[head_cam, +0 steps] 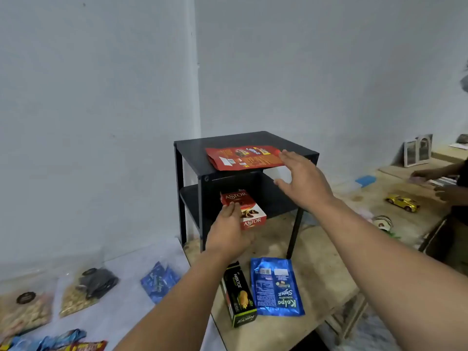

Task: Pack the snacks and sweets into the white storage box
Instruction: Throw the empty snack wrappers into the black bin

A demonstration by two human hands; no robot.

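A red Astor box (250, 211) lies on the lower shelf of a small black stand (192, 158). My left hand (228, 231) reaches to it, fingertips touching its near left side, fingers straight. A flat red snack pouch (243, 158) lies on the stand's top. My right hand (301, 181) hovers open just right of the pouch, fingers spread. In front of the stand lie a black Nextar box (239, 295) and a blue Kalpa pouch (276, 287). No white storage box is in view.
To the left, a white sheet (121, 295) carries clear bags of nuts (25, 310), a dark packet (97, 282), a blue packet (159, 279) and more wrappers at the bottom edge. Right: a gold toy car (402, 202), picture frames (417, 149), another person's hands (430, 181).
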